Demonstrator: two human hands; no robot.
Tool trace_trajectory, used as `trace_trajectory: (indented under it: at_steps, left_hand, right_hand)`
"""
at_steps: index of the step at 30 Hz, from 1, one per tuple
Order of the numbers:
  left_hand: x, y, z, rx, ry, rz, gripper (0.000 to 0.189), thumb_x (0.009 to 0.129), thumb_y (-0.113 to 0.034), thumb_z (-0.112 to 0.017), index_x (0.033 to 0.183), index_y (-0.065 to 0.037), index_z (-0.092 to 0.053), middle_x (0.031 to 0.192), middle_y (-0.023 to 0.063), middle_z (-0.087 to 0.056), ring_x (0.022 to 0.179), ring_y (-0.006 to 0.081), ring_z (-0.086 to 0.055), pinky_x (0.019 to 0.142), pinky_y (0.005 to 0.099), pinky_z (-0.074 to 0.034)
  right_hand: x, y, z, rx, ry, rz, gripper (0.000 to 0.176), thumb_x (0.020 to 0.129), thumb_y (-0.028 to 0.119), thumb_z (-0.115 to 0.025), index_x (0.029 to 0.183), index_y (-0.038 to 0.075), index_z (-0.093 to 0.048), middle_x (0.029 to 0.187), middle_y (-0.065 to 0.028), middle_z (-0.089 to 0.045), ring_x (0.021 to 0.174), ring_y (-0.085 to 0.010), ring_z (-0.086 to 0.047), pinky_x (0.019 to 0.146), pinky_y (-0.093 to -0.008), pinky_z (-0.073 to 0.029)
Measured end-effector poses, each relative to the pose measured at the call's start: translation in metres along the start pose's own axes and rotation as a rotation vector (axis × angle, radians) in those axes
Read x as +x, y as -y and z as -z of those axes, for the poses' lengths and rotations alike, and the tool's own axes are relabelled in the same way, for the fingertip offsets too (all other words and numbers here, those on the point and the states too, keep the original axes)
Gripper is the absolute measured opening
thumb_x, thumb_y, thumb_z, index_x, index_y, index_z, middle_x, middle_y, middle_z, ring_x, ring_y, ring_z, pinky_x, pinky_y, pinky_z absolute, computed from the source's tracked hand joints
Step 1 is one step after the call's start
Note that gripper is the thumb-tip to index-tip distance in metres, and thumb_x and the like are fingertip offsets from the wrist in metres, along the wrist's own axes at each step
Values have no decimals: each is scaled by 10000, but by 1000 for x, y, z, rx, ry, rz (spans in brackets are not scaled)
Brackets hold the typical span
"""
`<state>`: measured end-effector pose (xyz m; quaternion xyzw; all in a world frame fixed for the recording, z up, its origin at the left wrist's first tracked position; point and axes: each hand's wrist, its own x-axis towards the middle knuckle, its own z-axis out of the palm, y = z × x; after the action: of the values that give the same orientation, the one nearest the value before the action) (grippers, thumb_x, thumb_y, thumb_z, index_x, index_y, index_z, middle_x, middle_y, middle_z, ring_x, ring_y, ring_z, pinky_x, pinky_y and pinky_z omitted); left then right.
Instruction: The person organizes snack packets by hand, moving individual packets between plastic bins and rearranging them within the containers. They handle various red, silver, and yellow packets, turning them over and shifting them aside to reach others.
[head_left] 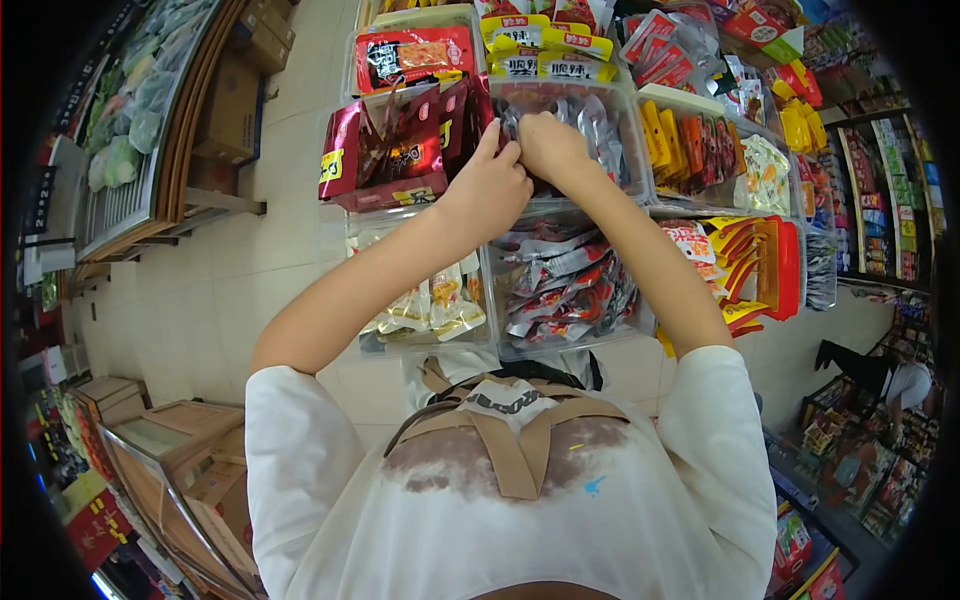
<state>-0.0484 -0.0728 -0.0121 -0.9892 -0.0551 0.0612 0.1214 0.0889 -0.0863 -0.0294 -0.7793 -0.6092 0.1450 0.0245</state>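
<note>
Both my hands are raised together over a clear plastic bin (610, 100) of small dark and silver snack packets on a shop rack. My left hand (492, 178) has its fingers pinched at the bin's left front, touching my right hand. My right hand (548, 142) is curled shut beside it, over the packets. Whatever sits between the fingertips is hidden by the fingers. A dark red snack bag display box (385, 150) stands just left of my left hand.
Clear bins hold more packets: pale ones (430, 305) and red and silver ones (570, 290) below, yellow and orange ones (690, 140) to the right. Cardboard boxes (232, 105) sit at the far left and lower left. Another person (890, 375) crouches at the right.
</note>
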Motion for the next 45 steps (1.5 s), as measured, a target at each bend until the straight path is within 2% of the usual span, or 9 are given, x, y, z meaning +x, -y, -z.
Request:
trace_trajectory:
  at_steps: [5, 7, 13, 19, 21, 27, 32, 40, 45]
  left_hand:
    - [-11, -9, -6, 18, -176, 108, 269, 723, -141, -522, 973, -63, -584, 1027, 42, -559, 1114, 217, -421, 987, 513, -224]
    - [-18, -14, 2, -29, -145, 114, 298, 730, -135, -514, 1014, -56, -566, 1066, 47, -543, 1131, 211, -411, 984, 504, -234]
    - [-10, -15, 4, -172, -266, 87, 351, 754, -104, -482, 1098, -38, -511, 1189, 58, -483, 1177, 181, -382, 963, 469, -282]
    - [-2, -11, -8, -75, -221, 62, 344, 763, -109, -469, 1096, -31, -505, 1205, 78, -478, 1191, 178, -374, 959, 468, -287]
    - [-4, -11, -9, -65, -209, 65, 332, 764, -114, -469, 1083, -32, -509, 1191, 83, -489, 1186, 182, -379, 961, 469, -283]
    - [4, -12, 0, -128, -126, 90, 252, 748, -117, -481, 980, -37, -537, 1139, 89, -521, 1171, 192, -393, 964, 468, -277]
    - [18, -14, -11, -143, -261, 33, 243, 739, -119, -497, 963, -42, -551, 1117, 76, -531, 1171, 194, -393, 967, 469, -270]
    - [8, -5, -7, -129, -240, 48, 245, 739, -139, -519, 971, -70, -558, 1140, 46, -511, 1174, 217, -373, 950, 444, -294]
    - [15, -2, -4, -147, -190, -5, 199, 732, -142, -526, 919, -83, -557, 1149, 43, -512, 1172, 221, -369, 942, 431, -301]
  right_hand:
    - [0, -20, -6, 1, 4, -7, 264, 779, 202, -476, 835, -12, -619, 854, -184, -619, 796, -318, -612, 698, -408, -482]
    - [-4, -34, 20, 292, 161, 177, 332, 844, 273, -440, 800, -18, -594, 677, -143, -608, 685, -286, -605, 624, -355, -464]
    - [-22, -62, 93, 440, -3, 226, 316, 863, 300, -438, 921, 30, -591, 650, -31, -589, 629, -104, -553, 571, -248, -419]
    - [-40, -92, 131, 537, -3, 275, 283, 869, 289, -444, 993, 82, -592, 699, 13, -574, 634, -46, -492, 546, -193, -379]
    - [-47, -99, 144, 571, 33, 178, 289, 870, 286, -440, 1003, 84, -597, 711, 23, -565, 633, -45, -475, 562, -187, -376]
    - [-20, -171, 160, 537, -230, 103, 271, 853, 281, -472, 1021, 116, -607, 772, 31, -574, 655, -31, -451, 587, -193, -372]
    - [10, -213, 142, 285, -528, 9, 263, 769, 271, -566, 969, 106, -615, 873, -62, -629, 782, -156, -581, 707, -295, -448]
    - [19, -231, 120, 167, -295, 140, 251, 726, 207, -584, 939, 75, -599, 933, -102, -622, 880, -235, -586, 784, -333, -444]
    - [19, -235, 121, -89, -124, 16, 248, 760, 187, -591, 973, 60, -570, 984, -96, -600, 868, -225, -576, 748, -304, -434]
